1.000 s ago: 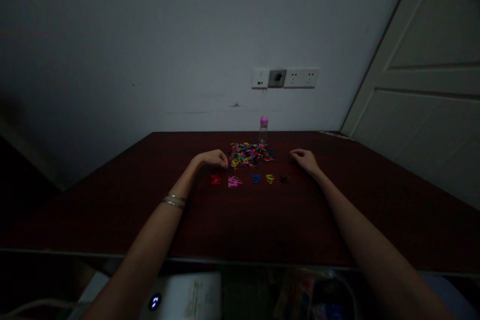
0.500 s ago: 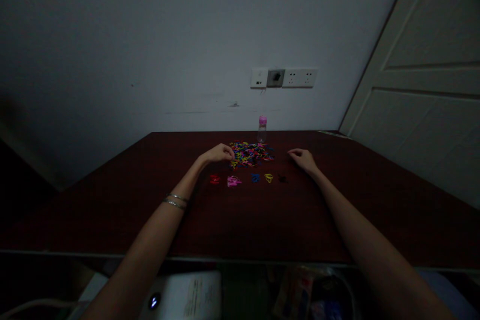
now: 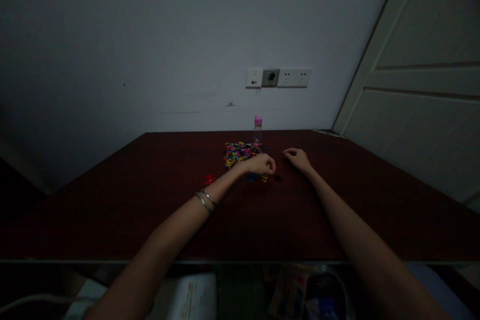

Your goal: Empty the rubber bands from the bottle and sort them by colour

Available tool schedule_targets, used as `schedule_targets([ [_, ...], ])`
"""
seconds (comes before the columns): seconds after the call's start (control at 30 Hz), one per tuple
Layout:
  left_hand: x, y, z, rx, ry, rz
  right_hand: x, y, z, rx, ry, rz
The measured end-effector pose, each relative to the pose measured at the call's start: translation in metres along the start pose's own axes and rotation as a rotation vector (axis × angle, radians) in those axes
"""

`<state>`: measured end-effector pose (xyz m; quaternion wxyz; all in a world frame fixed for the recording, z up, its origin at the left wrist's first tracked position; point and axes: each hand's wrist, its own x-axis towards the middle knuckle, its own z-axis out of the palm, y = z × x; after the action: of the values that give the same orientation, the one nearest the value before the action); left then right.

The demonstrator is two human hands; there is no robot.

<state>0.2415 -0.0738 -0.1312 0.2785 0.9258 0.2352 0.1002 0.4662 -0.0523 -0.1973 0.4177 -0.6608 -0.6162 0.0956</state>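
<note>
My left hand (image 3: 261, 164) is closed above the yellow pieces (image 3: 265, 178) and near the dark pieces (image 3: 278, 178); what its fingers hold, if anything, is too small to make out. Behind it lies a pile of small multicoloured pieces (image 3: 238, 152). Blue pieces (image 3: 251, 178) show just under the hand, and red pieces (image 3: 209, 179) lie left of my forearm, which hides the pink ones. My right hand (image 3: 299, 158) rests on the table to the right of the pile, thumb and fingers pressed together, their contents hidden.
A clear bottle with a pink cap (image 3: 257, 130) stands behind the pile, near the wall. Sockets (image 3: 294, 78) are on the wall. Below the front edge of the dark red table (image 3: 240, 230) are a white box (image 3: 197, 296) and a bag with packets (image 3: 318, 295).
My left hand has moved right, from the left side of the pile to the small yellow and dark groups. My right hand keeps its place. The view has shifted slightly.
</note>
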Motion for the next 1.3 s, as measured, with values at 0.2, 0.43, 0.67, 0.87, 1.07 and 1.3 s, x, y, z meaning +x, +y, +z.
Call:
schedule_targets([
  [0.2,0.008,-0.004,0.005,-0.016,-0.022,0.024,-0.002,-0.003,-0.001,-0.01,0.003,-0.018],
  [0.43,-0.013,-0.057,-0.027,-0.213,0.348,-0.179,-0.004,-0.008,-0.002,-0.083,-0.006,-0.038],
  [0.67,-0.06,-0.13,-0.064,-0.413,0.83,-0.52,-0.003,-0.01,0.003,-0.107,-0.054,-0.073],
  [0.87,-0.085,-0.156,-0.069,-0.453,1.0,-0.616,-0.003,-0.025,0.017,-0.063,-0.085,-0.239],
  [1.07,-0.084,-0.161,-0.062,-0.429,0.968,-0.557,-0.001,-0.037,0.033,-0.074,-0.087,-0.293],
  [1.3,-0.086,-0.171,-0.059,-0.354,0.962,-0.496,0.007,-0.034,0.04,-0.131,-0.172,-0.28],
])
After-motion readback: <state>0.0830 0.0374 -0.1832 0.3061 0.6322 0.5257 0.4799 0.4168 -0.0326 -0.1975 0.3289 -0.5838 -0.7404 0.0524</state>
